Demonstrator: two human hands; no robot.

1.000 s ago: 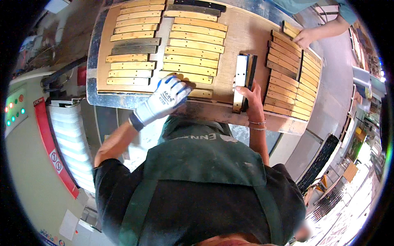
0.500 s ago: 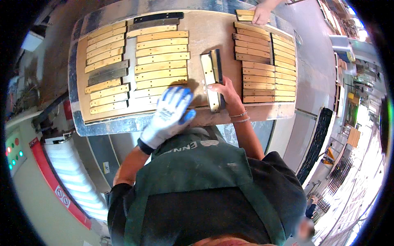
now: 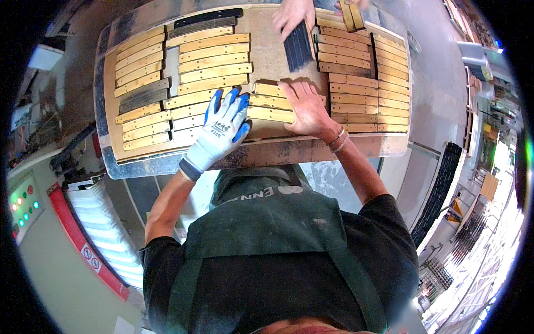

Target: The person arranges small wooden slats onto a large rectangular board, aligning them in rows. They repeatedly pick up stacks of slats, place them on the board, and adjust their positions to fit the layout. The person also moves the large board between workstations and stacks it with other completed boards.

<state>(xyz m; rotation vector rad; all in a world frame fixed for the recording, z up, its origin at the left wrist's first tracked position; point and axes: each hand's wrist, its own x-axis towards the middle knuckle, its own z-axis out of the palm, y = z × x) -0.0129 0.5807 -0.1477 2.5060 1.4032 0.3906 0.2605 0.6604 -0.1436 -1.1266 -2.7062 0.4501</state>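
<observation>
My left hand [image 3: 222, 125], in a white and blue glove, lies with fingers spread over the left ends of small strips and the right ends of the strips [image 3: 214, 69] in the second column. My bare right hand [image 3: 308, 108] spans a small group of light wooden strips [image 3: 271, 102] at the board's middle. Its fingers are at the far side and its thumb at the near side of their right end. These strips lie flat, side by side, with small dark holes near their ends. Part of the group is hidden under my right hand.
Across the table, a co-worker's hand [image 3: 293, 14] holds blurred dark strips [image 3: 298, 49]; their other hand holds short wooden pieces [image 3: 352, 15]. Rows of strips [image 3: 142, 67] cover the left of the board [image 3: 267, 33], and more rows [image 3: 356, 89] its right. The table's worn edge [image 3: 278, 155] faces me.
The strips in my right hand went from an upright stack to lying flat across the board. My left hand moved forward onto the strips. The co-worker's hands reached in with dark strips.
</observation>
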